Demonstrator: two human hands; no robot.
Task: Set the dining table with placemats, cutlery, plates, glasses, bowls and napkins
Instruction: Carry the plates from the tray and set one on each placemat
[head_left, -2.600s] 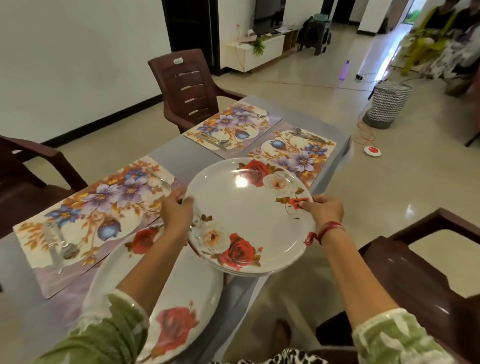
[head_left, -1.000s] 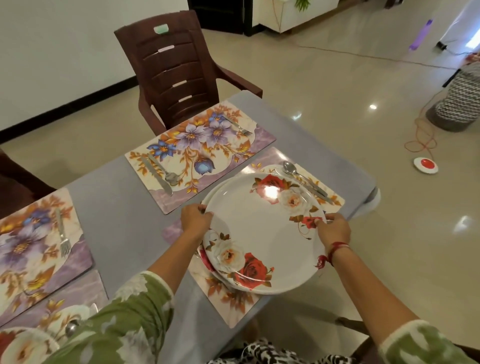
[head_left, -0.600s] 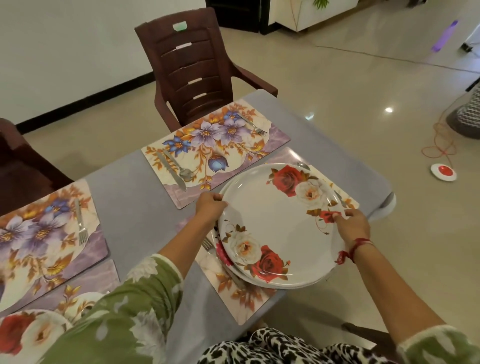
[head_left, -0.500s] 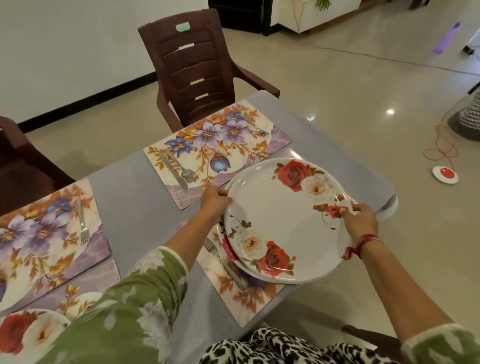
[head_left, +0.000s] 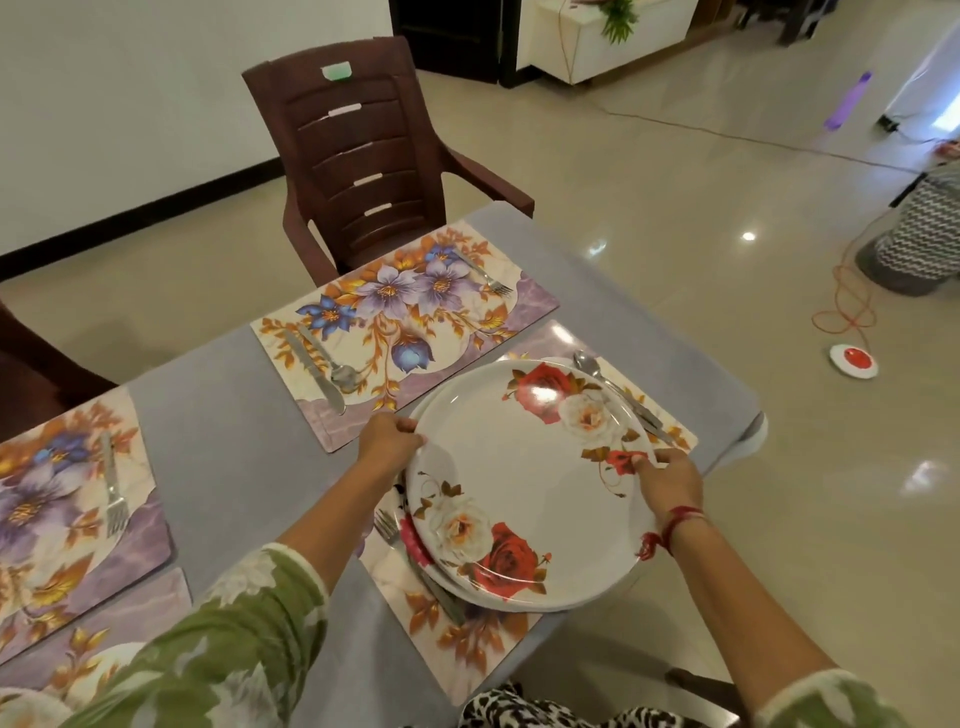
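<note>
Two or more rose-patterned plates (head_left: 524, 478), stacked, centre right of frame, held low over the near placemat (head_left: 467, 639), between the fork (head_left: 387, 525) on its left side and the spoon (head_left: 584, 362) on its right. Contact with the mat: cannot tell.

Hands: left hand (head_left: 389, 441) with fingers curled over the stack's left rim; right hand (head_left: 670, 483) pinching the right rim beside the small red rose. Grip on opposite rims, likely to keep the stack level and to let the bottom plate settle into the gap left between the cutlery.

Also listed: second placemat (head_left: 405, 322), upper centre, before the brown chair (head_left: 358, 156), cutlery at both ends, middle bare, presumably awaiting a plate; third placemat (head_left: 62, 509), left edge, cutlery laid, no plate on the visible part.

Grey worktop (head_left: 234, 405) beneath all.

Step judged: plate-laying; glasses, bowls and napkins not in view.
</note>
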